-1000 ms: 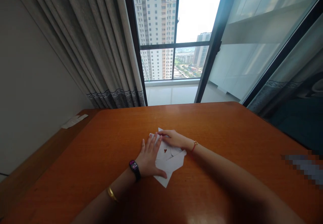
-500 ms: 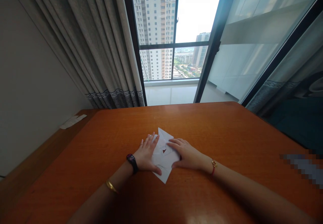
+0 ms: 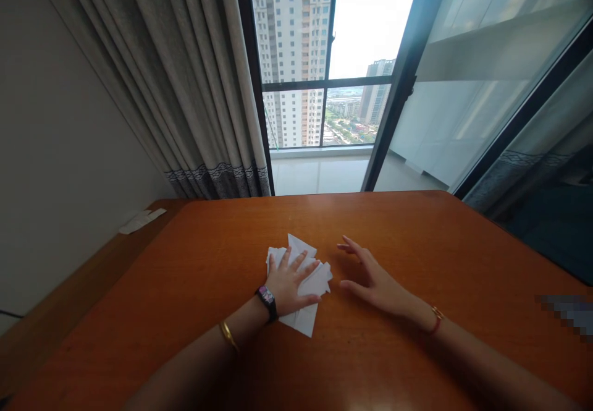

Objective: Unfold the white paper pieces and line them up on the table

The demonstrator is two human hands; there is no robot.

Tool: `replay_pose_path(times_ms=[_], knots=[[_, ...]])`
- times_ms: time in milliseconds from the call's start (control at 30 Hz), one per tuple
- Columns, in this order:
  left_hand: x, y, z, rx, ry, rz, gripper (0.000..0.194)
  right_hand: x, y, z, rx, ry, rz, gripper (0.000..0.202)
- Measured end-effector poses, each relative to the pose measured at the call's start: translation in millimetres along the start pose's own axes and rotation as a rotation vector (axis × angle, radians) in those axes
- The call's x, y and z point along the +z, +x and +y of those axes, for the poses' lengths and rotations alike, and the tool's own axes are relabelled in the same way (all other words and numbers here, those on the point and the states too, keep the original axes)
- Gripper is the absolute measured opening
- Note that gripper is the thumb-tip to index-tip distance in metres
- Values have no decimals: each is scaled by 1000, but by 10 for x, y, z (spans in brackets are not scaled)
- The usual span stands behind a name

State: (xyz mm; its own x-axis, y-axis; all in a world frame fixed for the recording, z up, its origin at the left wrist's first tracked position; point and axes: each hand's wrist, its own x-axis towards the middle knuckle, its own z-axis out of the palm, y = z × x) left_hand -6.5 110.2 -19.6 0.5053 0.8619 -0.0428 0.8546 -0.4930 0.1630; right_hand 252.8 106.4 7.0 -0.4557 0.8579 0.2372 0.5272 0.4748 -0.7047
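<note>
Wears a gold bangle (image 3: pixel 228 337) and black watch (image 3: pixel 267 301) on the left arm (image 3: pixel 197 358). Lays the left hand (image 3: pixel 291 284) spread flat atop folded white paper (image 3: pixel 306 320) on the orange-brown table (image 3: pixel 217 244) — gripping nothing. Holds the right hand (image 3: pixel 377 282) half-open and empty, just beside the paper. Farther off — grey curtain (image 3: pixel 194 89), window (image 3: pixel 327 82).

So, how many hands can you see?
2. The left hand is spread on the folded white paper; the right hand is off to the paper's right, not touching it. I see no sign of others hidden.
</note>
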Motion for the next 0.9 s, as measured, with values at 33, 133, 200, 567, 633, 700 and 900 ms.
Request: replay_pose_path(times_ms=[33, 133, 200, 567, 633, 700, 900], knots=[[1, 17, -76, -15, 0, 10, 80, -61, -102, 9, 27, -23, 15, 81], [-50, 61, -440, -110, 2, 23, 78, -174, -405, 73, 110, -116, 59, 72], [-117, 78, -779, -216, -6, 29, 78, -191, -557, 156, 164, -180, 107, 69], [-400, -31, -2261, -657, 20, 80, 79, -185, -623, 641, 218, -481, 367, 52], [-422, -25, -2227, -668, 34, 115, 79, -194, -623, 629, 218, -498, 349, 51], [-446, -20, -2098, -653, 52, 193, 77, -208, -605, 569, 219, -513, 320, 50], [-482, -182, -1106, -301, -263, 365, 72, -191, -402, 57, 195, -465, 91, 43]])
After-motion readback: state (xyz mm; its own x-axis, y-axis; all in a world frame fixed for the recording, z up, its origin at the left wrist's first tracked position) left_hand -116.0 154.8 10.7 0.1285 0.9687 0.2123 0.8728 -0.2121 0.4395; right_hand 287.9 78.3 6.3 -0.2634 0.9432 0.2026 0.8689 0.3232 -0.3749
